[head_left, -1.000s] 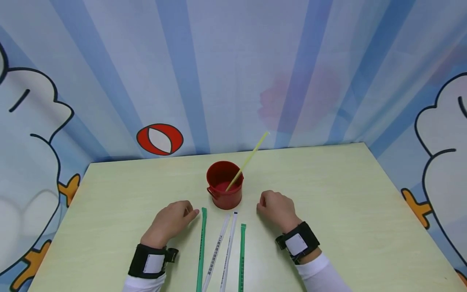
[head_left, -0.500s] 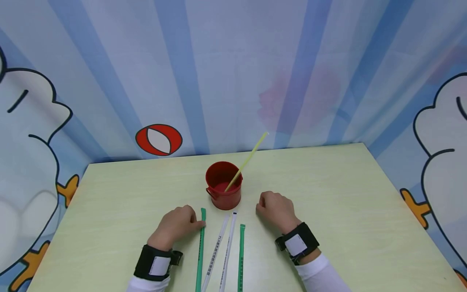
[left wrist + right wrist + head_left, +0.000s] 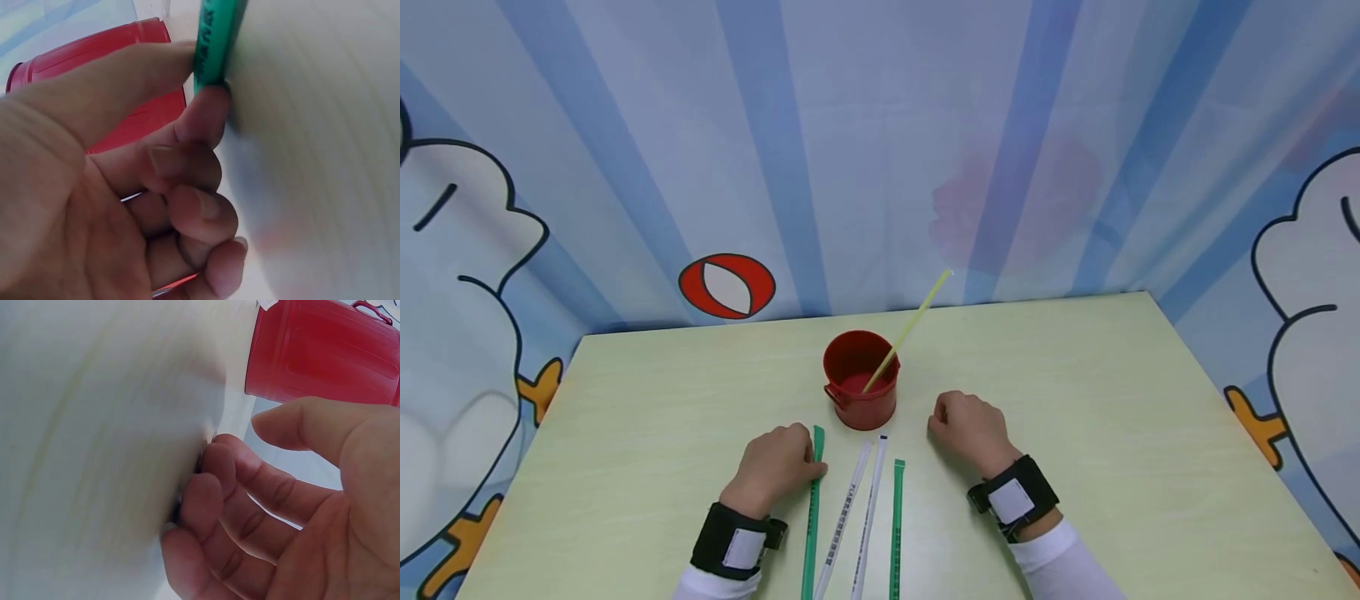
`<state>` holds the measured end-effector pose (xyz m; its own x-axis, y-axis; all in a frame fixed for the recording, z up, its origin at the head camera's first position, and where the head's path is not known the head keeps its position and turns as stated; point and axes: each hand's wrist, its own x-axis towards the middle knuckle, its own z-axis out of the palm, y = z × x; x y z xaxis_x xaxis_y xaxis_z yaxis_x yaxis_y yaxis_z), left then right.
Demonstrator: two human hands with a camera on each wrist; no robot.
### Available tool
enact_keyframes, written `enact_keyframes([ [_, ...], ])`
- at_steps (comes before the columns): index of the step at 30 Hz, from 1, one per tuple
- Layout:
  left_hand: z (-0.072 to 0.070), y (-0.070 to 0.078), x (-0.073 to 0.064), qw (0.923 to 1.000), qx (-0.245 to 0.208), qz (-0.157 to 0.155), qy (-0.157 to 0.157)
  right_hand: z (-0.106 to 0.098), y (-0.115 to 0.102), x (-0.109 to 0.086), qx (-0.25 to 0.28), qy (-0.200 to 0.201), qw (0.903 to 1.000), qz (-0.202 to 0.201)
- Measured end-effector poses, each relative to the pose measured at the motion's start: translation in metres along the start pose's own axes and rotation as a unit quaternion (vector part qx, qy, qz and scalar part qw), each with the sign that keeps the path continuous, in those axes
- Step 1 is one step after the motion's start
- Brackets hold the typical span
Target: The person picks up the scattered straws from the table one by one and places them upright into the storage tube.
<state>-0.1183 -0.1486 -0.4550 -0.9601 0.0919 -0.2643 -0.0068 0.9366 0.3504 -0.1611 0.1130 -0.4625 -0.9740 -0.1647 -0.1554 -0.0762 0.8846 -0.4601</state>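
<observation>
My left hand pinches the leftmost green wrapped straw near its far end, between thumb and index finger. In the left wrist view that green straw has dark print, and the other fingers curl beneath it. My right hand rests on the table right of the red bucket, fingers loosely curled with nothing in them. The thumb stands apart from the fingers in the right wrist view. A yellow straw leans inside the bucket, its top sticking out to the right.
Right of the held straw lie two white wrapped straws, one slanted and one straighter. Farther right is a second green straw. The pale table ends at a blue striped curtain behind the bucket.
My left hand has moved right and a little nearer, from beside the leftmost green straw to pinching it. The right hand and the bucket have stayed put.
</observation>
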Motion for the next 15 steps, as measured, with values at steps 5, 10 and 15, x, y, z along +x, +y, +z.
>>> enact_keyframes([
  [5, -0.0009, -0.0003, -0.0004, 1.0000, -0.009, 0.000, -0.003, -0.0005, 0.0005, -0.0002, 0.002, 0.002, 1.0000, -0.001],
  [10, -0.0017, -0.0037, -0.0004, 0.9998, -0.018, 0.005, -0.007, -0.0007, 0.0009, 0.0005, 0.004, 0.004, 1.0000, 0.002],
  [15, -0.0042, -0.0089, -0.0019, 0.9996, -0.026, 0.008, -0.010, 0.0001, 0.0006, 0.0000, 0.008, 0.004, 1.0000, 0.002],
])
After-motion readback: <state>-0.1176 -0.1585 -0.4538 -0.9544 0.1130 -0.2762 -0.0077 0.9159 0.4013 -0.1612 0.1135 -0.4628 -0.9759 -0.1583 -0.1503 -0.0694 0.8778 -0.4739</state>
